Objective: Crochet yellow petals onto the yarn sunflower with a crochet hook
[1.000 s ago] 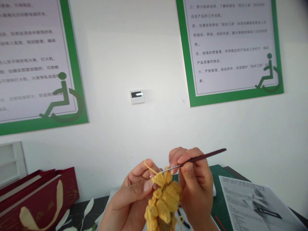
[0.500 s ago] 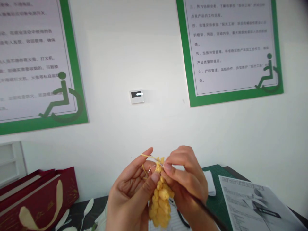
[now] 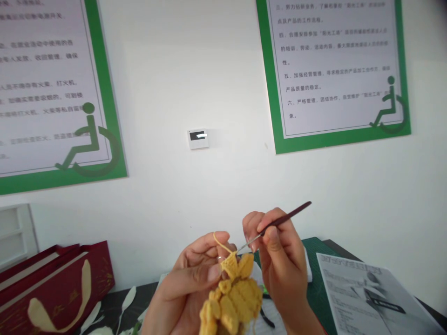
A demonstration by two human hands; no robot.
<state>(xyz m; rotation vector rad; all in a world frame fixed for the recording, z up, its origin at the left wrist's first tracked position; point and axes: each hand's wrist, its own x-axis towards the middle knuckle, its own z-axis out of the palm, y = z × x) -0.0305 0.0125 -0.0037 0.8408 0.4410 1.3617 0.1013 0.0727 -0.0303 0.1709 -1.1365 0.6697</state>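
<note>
My left hand (image 3: 190, 279) pinches a yellow crocheted piece (image 3: 232, 302) between thumb and fingers. The piece has bumpy, petal-like lobes and hangs down toward the bottom edge. A strand of yellow yarn (image 3: 221, 244) runs from its top over my left index finger. In my right hand (image 3: 282, 260) is a crochet hook (image 3: 286, 219) with a dark red handle, gripped like a pencil. Its metal shaft slants down left, and the tip meets the top of the crocheted piece. Whether the tip sits inside a loop is too small to tell.
A dark red gift bag (image 3: 59, 288) with cream handles stands at left, white leaf-shaped pieces (image 3: 128, 300) beside it. On the right, a printed sheet (image 3: 370, 293) lies over a green cutting mat (image 3: 316, 274). Green-framed posters (image 3: 274, 116) and a small white panel (image 3: 198, 139) are on the wall.
My right hand has turned, so the hook's handle now points up right instead of down right. The crocheted piece has swung around, showing more lobes, and my left hand has tilted lower.
</note>
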